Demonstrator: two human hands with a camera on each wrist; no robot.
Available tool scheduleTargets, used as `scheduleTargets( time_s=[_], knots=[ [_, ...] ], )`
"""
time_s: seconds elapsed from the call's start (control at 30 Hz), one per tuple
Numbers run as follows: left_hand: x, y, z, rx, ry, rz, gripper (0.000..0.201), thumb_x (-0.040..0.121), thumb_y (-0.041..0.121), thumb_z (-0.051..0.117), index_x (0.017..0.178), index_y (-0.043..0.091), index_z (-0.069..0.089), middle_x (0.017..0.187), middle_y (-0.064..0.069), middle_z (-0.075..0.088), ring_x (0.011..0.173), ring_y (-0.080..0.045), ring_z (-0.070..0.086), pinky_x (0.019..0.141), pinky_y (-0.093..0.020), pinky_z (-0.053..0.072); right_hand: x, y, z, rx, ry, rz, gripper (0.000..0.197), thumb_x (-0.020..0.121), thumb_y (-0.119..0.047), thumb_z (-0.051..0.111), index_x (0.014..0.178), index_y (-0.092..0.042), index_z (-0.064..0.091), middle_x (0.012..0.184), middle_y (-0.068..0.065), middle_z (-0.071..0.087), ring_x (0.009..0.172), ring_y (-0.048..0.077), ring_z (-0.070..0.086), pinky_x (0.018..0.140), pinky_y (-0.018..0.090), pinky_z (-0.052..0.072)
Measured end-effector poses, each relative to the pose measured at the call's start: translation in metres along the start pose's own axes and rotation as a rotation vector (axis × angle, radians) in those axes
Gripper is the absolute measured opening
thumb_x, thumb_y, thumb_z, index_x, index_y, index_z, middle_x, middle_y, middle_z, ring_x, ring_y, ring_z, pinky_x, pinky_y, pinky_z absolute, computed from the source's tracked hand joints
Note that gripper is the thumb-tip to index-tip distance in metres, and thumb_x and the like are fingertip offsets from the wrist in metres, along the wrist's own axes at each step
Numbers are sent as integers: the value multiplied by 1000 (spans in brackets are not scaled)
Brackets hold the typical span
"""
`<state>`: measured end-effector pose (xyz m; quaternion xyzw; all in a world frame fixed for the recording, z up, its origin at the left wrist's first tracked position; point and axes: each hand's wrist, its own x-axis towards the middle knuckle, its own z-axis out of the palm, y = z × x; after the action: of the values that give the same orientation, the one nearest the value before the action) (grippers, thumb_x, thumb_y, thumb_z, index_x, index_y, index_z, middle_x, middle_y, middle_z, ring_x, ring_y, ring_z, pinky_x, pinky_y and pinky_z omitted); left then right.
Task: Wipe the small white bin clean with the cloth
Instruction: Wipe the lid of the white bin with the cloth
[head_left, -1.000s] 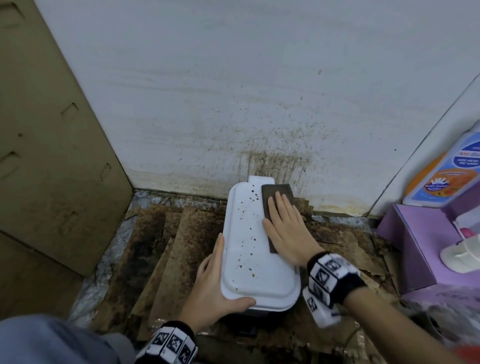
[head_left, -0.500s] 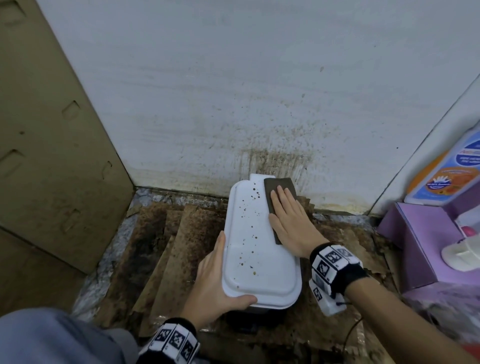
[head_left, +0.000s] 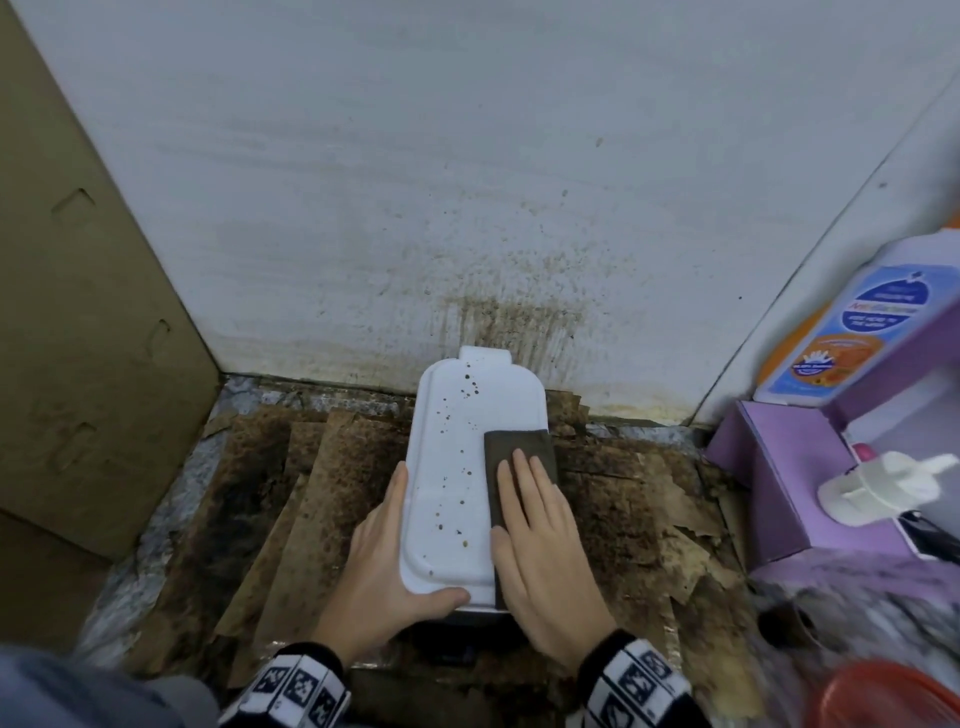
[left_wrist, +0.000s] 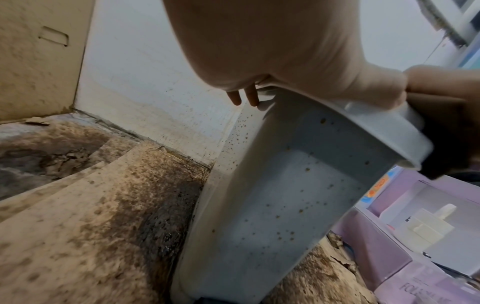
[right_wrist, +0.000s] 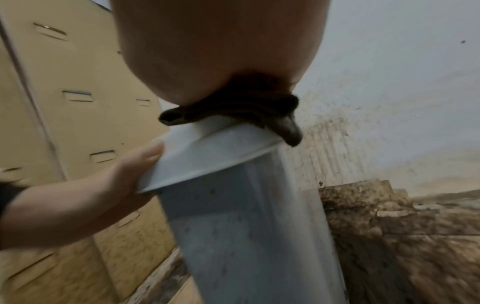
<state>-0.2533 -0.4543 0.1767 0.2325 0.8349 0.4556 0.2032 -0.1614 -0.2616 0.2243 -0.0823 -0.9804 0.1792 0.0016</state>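
Small white plastic bin (head_left: 467, 467), lid speckled brown, at 6 o'clock against stained wall. Dark brown folded cloth (head_left: 519, 457) pressed flat under right hand (head_left: 545, 551), fingers straight, on lid's 3 o'clock strip. Left hand (head_left: 384, 566) curled round 9 o'clock rim. Mid-wipe; next pass needs the speckled centre. Spotted bin side seen from wrist views only.

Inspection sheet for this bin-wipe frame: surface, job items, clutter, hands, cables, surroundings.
Surface: stained brown cardboard sheets laid on the floor.
Job's things: small white bin closed, brown spots on the left of its lid; dark cloth flat on the lid's right side.
Clutter: purple box, soap bottle, white pump, all to the right.
Grippers: left hand grips the lid's near-left edge; right hand presses the cloth, fingers straight.
Cables: nothing seen.
Surroundings: white wall splattered brown behind the bin; cardboard panel at left.
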Motion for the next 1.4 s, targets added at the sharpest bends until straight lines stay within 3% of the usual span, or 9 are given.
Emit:
scheduleTargets(
  time_s=[0.17,0.37,0.57,0.83,0.97,1.13,1.27,1.4],
  knots=[
    [-1,2,-4,5,-12,-30,142,57,77,82,150,58,-23,157,32,3,153,-13,8,119,-55,23,68,23,-14,34,-38,-6,60,110,-35,21,161,-19,-6,167,-4,-17,153,10,-20,125,32,-7],
    [-2,7,-6,15,-29,-45,142,60,74,83,152,55,-23,159,26,6,152,-11,9,118,-54,23,117,43,-21,46,-100,-9,61,110,-35,22,160,-14,-6,168,2,-16,154,16,-18,127,41,1],
    [-5,10,-6,8,-15,-59,142,60,67,86,152,54,-21,163,18,11,150,-13,13,118,-54,26,82,30,-16,61,-67,-7,61,110,-36,22,160,-17,-6,168,-2,-17,153,13,-20,127,39,-2],
    [-5,5,-2,6,3,-35,143,60,64,86,152,54,-22,162,20,14,148,-9,15,118,-48,28,-20,-6,13,5,38,0,60,105,-38,8,160,-20,-9,167,-6,-18,152,11,-23,126,36,-1],
    [-2,2,-1,20,3,-14,143,60,68,84,153,51,-23,163,22,10,148,-7,14,119,-46,25,-26,-10,13,8,44,6,59,107,-38,12,160,-23,-7,168,-9,-16,153,9,-20,125,34,-2],
    [-3,4,-3,25,-8,-27,142,62,68,84,152,52,-24,163,20,9,149,-12,14,117,-49,25,25,9,-3,-38,9,-18,62,104,-41,9,161,-18,-2,169,-2,-12,154,11,-17,127,36,2],
    [-3,6,-5,36,-16,-41,141,61,72,82,152,52,-24,164,19,9,151,-16,13,117,-53,25,92,29,-17,-18,-58,-10,59,110,-39,17,161,-18,-3,169,-2,-12,155,13,-15,124,32,-7],
    [-3,8,-6,31,-22,-62,140,62,68,83,151,54,-24,163,17,11,151,-17,12,117,-56,26,143,46,-24,-101,-102,-20,59,110,-36,19,161,-17,-4,169,1,-10,156,17,-11,127,41,2]
  ],
)
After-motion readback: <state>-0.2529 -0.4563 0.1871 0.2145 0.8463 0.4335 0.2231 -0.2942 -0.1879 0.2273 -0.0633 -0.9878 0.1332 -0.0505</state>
